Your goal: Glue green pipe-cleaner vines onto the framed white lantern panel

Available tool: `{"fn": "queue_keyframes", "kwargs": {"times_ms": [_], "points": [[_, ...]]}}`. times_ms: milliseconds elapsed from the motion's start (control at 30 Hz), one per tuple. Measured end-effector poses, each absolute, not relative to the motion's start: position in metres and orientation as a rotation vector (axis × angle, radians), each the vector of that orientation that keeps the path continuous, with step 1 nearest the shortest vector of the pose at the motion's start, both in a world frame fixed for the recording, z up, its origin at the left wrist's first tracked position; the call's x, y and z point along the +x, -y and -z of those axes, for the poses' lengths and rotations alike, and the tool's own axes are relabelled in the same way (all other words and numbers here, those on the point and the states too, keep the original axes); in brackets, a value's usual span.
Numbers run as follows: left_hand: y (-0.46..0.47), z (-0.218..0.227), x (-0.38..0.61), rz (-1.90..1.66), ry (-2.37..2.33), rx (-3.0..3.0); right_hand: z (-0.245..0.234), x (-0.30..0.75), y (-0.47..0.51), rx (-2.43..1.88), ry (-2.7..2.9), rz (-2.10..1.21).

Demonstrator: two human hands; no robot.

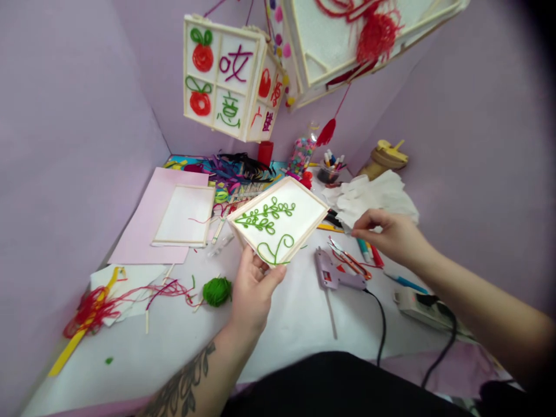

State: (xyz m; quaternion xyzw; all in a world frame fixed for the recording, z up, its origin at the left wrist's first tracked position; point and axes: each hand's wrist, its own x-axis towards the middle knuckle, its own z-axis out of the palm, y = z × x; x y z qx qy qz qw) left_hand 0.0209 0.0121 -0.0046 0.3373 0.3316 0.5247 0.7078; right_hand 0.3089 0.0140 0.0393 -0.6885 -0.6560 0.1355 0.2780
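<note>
My left hand (256, 286) grips a wood-edged white panel (299, 223) by its near corner, thumb on top. Green yarn lies on the panel in leafy sprigs and curls. My right hand (386, 234) is raised to the right of the panel, thumb and forefinger pinched together; what they hold, if anything, is too small to tell. Behind it is crumpled white paper (369, 194). Below and between the hands, a lilac glue gun (336, 278) lies on its side, beside orange-handled snips (350, 258). A ball of green yarn (217, 291) rests left of my left hand.
Two decorated lanterns, one with red fruit shapes (221, 78) and a larger one (339, 52), hang overhead. At left, a blank framed panel (186, 215) lies on pink card (134, 231). Tangled red yarn (91, 310) is near the left edge. A power strip (423, 310) sits at right.
</note>
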Motion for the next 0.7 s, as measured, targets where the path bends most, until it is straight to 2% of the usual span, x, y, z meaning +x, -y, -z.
{"fn": "queue_keyframes", "kwargs": {"times_ms": [433, 700], "points": [[-0.013, 0.006, 0.023, -1.179, -0.757, 0.747, 0.004, 0.328, 0.007, -2.392, 1.91, -0.515], [-0.011, 0.006, 0.023, -1.172, -0.755, 0.688, 0.025, 0.335, 0.006, -2.458, 1.914, -0.855]]}}
